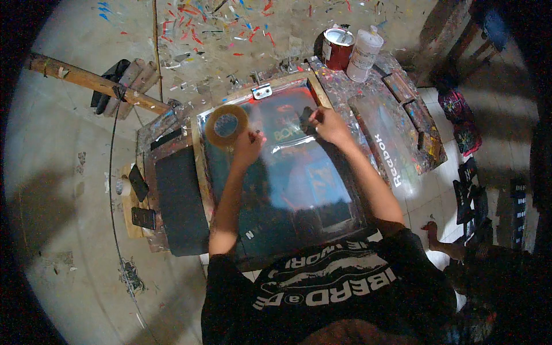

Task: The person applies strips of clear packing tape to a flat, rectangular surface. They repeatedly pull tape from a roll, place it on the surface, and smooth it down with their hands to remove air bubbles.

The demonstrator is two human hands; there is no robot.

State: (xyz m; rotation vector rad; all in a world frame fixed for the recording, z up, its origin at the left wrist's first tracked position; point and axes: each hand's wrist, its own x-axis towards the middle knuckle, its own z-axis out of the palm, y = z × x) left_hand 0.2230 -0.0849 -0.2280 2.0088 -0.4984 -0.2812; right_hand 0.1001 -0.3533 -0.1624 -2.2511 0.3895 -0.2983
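A screen-printing frame with wooden sides (200,172) lies before me, its dark glossy mesh (258,189) reflecting light. Faint coloured lettering shows in its upper part. My left hand (249,146) is closed at the lower right edge of a wide roll of clear-brown adhesive tape (211,133), apparently gripping it over the screen's upper left. Over the upper right of the mesh, my right hand (330,123) has its fingers bent together. Whether a tape end is pinched there is too unclear to see. A shiny line (293,145) crosses the mesh between both hands. At the top, a metal hinge clamp (261,91) grips the frame.
A red paint can (338,56) and a translucent bottle (364,58) stand back right. Wooden-handled squeegees (402,88) and a lettered clear sheet (379,140) lie right. Leftward are a black panel (179,202), a phone (143,218), a white tape roll (123,186) and a wooden bar (82,77).
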